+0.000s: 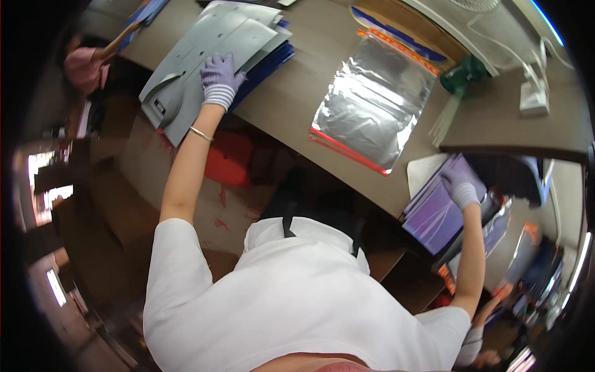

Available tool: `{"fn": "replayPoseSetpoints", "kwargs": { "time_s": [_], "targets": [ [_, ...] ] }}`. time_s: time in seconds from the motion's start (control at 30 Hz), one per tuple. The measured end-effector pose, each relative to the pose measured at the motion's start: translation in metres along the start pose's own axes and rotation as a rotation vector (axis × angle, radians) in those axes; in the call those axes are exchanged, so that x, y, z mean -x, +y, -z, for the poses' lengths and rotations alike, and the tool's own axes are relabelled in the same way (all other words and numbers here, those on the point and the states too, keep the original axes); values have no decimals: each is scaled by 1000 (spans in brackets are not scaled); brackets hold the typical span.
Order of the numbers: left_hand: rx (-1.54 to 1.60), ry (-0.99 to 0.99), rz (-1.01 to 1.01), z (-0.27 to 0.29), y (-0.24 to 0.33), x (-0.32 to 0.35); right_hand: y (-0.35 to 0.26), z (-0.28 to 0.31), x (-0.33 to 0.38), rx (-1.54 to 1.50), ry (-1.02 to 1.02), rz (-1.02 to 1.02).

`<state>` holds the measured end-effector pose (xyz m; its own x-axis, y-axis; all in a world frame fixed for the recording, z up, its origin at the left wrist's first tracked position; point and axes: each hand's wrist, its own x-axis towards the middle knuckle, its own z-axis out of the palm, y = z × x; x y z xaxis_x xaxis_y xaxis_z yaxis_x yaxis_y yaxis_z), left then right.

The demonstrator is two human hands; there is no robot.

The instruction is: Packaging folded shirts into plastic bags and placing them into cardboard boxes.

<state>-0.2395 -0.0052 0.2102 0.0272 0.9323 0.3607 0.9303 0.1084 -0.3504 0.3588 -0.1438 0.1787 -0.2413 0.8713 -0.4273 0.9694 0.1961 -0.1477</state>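
Observation:
My left hand (219,73), in a lilac glove with a striped cuff, lies with its fingers apart on a grey sheet-like folder (201,40). This tops a fanned stack, with dark blue folders (265,69) showing beneath. A curved grey strip (170,85) and a small dark label lie near the folder's close end. Far to the right, my right hand (462,181), gloved alike, grips the upper edge of a purple folder (437,214) in a stack. Its fingertips are partly hidden and blurred.
Clear plastic bags (375,99) with red-orange edges lie mid-table. Behind them are a cardboard box (409,22), a green object (463,75) and a white power adapter (534,99). A red stool (229,158) stands below. A person in pink (87,68) works at far left; another person's arm (489,307) shows lower right.

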Motion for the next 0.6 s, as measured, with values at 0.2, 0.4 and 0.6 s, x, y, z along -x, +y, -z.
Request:
{"fn": "replayPoseSetpoints", "kwargs": {
  "time_s": [0.2,0.4,0.6],
  "targets": [
    [202,419,-319,75,-16,-26,-165,5,-15,-944,160,78],
    [515,827,-902,136,59,71,-199,7,60,-2060,344,386],
    [1353,98,-1430,50,186,128,-209,-86,160,-1733,953,-571]
  ]
}}
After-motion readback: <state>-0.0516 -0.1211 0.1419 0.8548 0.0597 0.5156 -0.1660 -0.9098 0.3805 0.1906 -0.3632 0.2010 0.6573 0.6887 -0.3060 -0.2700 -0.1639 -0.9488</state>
